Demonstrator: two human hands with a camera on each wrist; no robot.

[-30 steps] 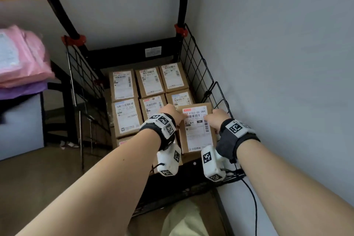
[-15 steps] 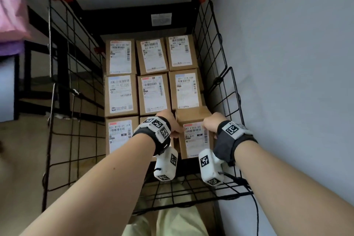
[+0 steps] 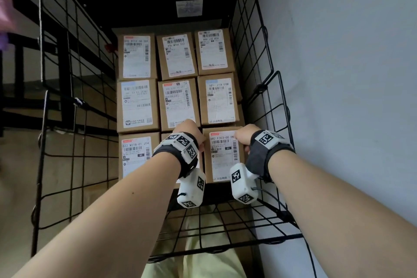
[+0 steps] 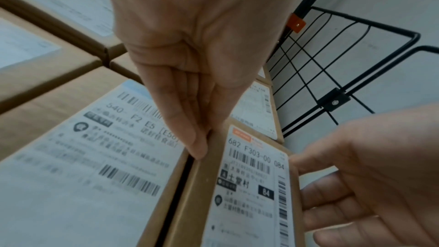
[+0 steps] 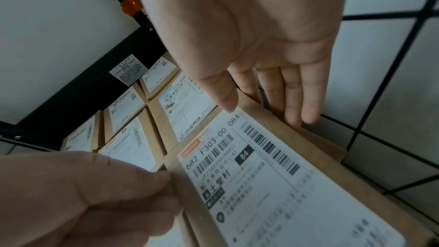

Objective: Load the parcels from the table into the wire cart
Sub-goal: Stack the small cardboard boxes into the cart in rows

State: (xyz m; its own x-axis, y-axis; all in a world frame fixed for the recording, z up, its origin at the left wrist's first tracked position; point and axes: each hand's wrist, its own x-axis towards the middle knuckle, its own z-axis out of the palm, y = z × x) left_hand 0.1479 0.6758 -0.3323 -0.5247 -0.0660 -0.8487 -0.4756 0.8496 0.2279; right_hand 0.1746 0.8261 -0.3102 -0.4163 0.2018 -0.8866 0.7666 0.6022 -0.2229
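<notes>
Head view: both hands hold parcel (image 3: 222, 156) lying flat, long axis front-to-back.

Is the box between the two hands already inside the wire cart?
Yes. The box lies label up in the wire cart, beside the other parcels.
</notes>
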